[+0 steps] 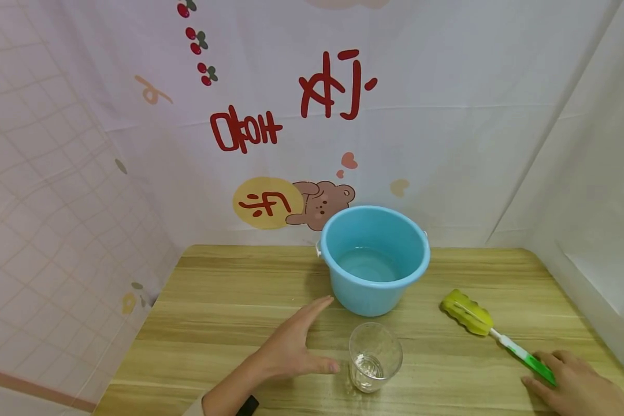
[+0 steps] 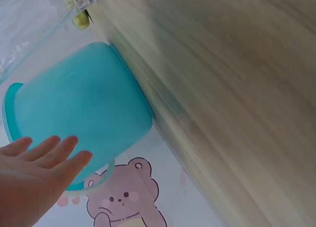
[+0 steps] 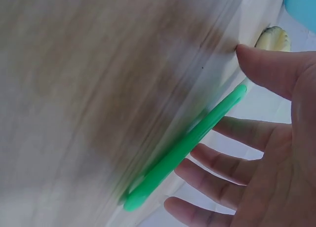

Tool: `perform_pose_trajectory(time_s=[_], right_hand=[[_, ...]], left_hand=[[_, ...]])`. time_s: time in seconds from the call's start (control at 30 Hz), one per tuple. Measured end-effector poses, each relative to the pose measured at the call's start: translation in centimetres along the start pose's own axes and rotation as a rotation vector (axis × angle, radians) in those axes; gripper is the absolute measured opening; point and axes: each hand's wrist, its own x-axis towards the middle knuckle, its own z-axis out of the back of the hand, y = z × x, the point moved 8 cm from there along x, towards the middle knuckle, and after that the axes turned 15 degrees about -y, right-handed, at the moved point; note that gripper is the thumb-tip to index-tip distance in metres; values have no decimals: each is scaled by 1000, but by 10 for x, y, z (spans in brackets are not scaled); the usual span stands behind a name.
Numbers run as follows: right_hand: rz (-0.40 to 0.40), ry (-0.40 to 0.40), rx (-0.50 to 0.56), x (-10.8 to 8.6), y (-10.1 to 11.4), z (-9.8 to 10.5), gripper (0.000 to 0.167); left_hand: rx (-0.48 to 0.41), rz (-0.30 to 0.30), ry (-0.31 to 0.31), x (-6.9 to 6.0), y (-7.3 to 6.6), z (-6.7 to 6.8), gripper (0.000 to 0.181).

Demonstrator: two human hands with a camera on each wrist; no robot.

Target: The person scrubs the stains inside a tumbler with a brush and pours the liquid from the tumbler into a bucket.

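A clear cup (image 1: 375,361) stands on the wooden table near its front, apparently with a little clear liquid at the bottom. My left hand (image 1: 286,346) hovers just left of it, thumb and fingers spread, holding nothing. In the left wrist view the straight fingers of the left hand (image 2: 37,175) show in front of the blue bucket. A cup brush with a yellow sponge head (image 1: 468,313) lies at the right. Over its green handle (image 3: 185,148) my right hand (image 1: 585,384) is placed, fingers loosely extended beside the handle and thumb apart, not closed round it.
The light-blue bucket (image 1: 379,297), with some water inside, stands behind the cup near the table's back edge. The wooden table (image 1: 229,300) meets a printed white cloth (image 1: 447,144) at the back. More white cloth hangs at both sides.
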Motion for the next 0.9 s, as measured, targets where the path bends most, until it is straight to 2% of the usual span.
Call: perform_pose_trajectory(time_s=[0.3,0.47,0.6,0.9], right_hand=[[4,-50,16,-3,5,8,57],[-2,-49,33,-4,7,10,53],[-6,-42,46,-2,5,8,50],[-13,-18,82,0,1,5,35]], left_hand=[[43,-24,97,0,-6,-19,108],[49,-22,136,0,-10,-29,108],[43,-15,153,0,-12,-34,109],[13,-47,169,2,-18,-43,105]])
